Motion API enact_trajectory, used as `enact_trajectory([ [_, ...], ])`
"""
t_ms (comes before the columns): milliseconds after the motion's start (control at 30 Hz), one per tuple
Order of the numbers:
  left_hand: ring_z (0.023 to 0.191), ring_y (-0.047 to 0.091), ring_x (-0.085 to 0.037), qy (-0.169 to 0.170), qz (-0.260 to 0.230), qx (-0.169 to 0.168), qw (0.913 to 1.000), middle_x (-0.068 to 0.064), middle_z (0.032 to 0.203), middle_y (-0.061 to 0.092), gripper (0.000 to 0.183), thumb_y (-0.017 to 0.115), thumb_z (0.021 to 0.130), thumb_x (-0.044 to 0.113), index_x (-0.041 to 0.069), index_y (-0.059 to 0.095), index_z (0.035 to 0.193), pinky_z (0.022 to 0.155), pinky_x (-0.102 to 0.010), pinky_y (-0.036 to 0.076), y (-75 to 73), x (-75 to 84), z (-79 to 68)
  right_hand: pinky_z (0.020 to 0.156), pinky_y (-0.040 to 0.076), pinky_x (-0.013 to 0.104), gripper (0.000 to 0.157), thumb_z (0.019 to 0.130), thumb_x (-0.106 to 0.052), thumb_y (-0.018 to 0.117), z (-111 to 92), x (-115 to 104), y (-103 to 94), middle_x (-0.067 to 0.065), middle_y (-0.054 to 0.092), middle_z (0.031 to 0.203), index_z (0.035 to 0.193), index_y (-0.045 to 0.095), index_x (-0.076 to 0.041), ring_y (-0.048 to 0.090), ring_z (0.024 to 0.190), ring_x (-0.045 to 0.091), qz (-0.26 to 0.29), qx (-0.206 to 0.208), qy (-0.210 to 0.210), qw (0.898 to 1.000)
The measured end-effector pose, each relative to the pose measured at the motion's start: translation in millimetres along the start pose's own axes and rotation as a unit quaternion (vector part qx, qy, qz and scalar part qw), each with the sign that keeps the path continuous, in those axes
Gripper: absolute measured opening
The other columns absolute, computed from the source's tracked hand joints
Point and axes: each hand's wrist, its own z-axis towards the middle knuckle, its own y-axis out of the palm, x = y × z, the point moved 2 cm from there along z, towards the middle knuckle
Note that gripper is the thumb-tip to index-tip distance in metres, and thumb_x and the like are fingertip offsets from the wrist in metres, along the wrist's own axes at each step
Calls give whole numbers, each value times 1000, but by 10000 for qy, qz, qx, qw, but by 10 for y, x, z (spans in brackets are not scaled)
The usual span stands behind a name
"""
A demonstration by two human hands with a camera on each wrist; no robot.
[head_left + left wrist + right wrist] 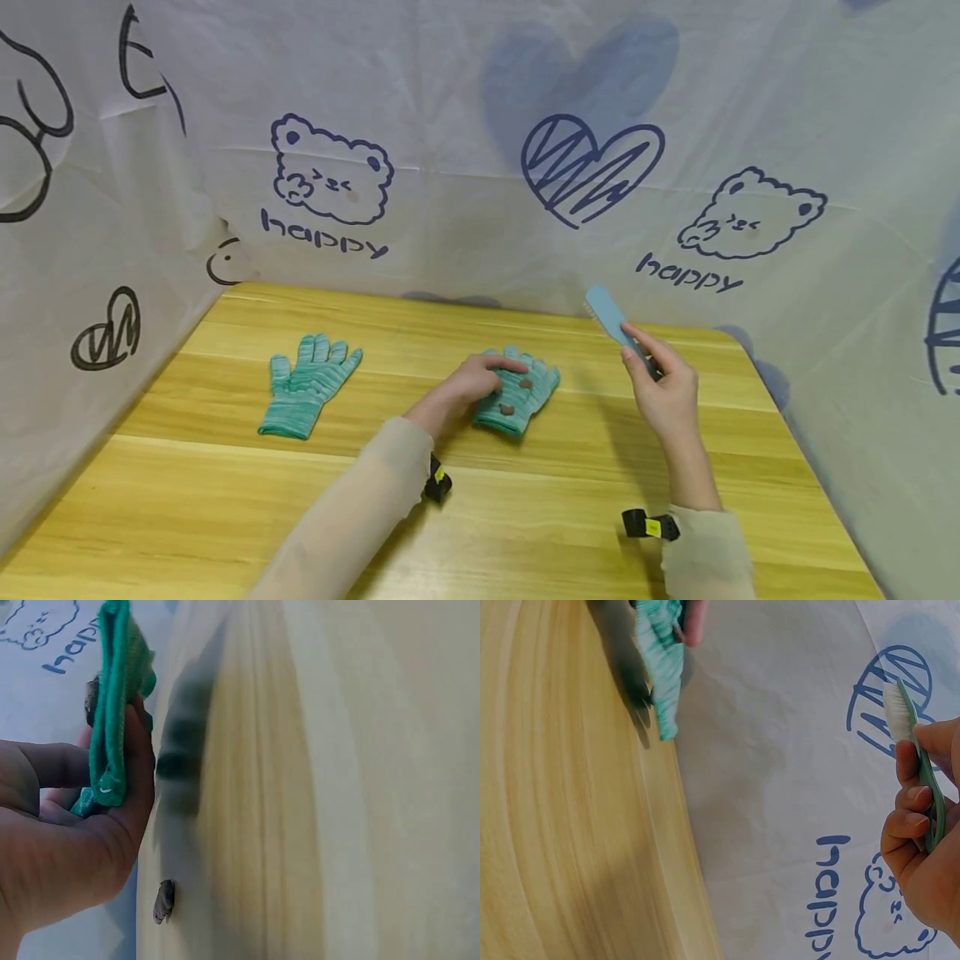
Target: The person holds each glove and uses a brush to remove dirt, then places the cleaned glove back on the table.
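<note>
A green-and-white knitted glove (538, 398) with brown lumps (507, 409) on its face is gripped by my left hand (474, 382). In the left wrist view the thumb lies on one side of the glove cuff (112, 712) and fingers on the other, with the cuff raised off the table. My right hand (667, 387) holds a light-blue brush (609, 315) by its handle, up in the air to the right of the glove. White bristles (897, 712) show in the right wrist view, apart from the glove.
A second matching glove (307, 387) lies flat on the left of the wooden table (540, 525). One brown lump (163, 901) sits on the tabletop in the left wrist view. White sheets (450, 192) with drawings stand behind and beside the table.
</note>
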Motion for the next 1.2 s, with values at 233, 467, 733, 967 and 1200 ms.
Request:
enact_trajectory([
  [233,86,58,-20,-189,-1155,-110,9931,-14,156,41,57,44,87,-19,5,72,129,64,-26,55,-54,51,-46,54,37,13,28,98,5,65,6,13,10,9,61,89,125,71,7,46,65,9,-10,15,-51,10000],
  [467,98,58,-23,375,-783,-23,9962,-13,158,43,56,48,90,-14,9,69,137,71,-27,54,-155,190,-169,54,36,12,29,95,9,67,-5,7,48,15,62,89,124,71,9,45,64,3,69,-15,-196,9998],
  [733,89,61,-23,468,-965,413,9934,-9,158,43,56,51,95,-7,19,66,142,66,-29,53,-277,246,-408,52,35,14,29,93,11,68,-13,47,190,19,64,88,122,72,8,44,64,6,150,-204,-661,9975],
  [967,106,57,-25,877,-1283,307,9874,-15,155,44,59,48,95,-10,14,60,147,72,-27,54,-319,231,-595,48,34,18,34,91,9,72,-22,227,355,13,68,90,124,74,1,43,60,9,285,-406,-1193,9916],
  [1200,106,58,-24,1004,-1482,392,9831,-17,153,47,60,46,95,-10,14,58,149,75,-29,54,-337,154,-679,49,36,21,35,92,7,72,-114,151,504,9,70,93,125,75,-3,44,60,12,425,-722,-1408,9865],
])
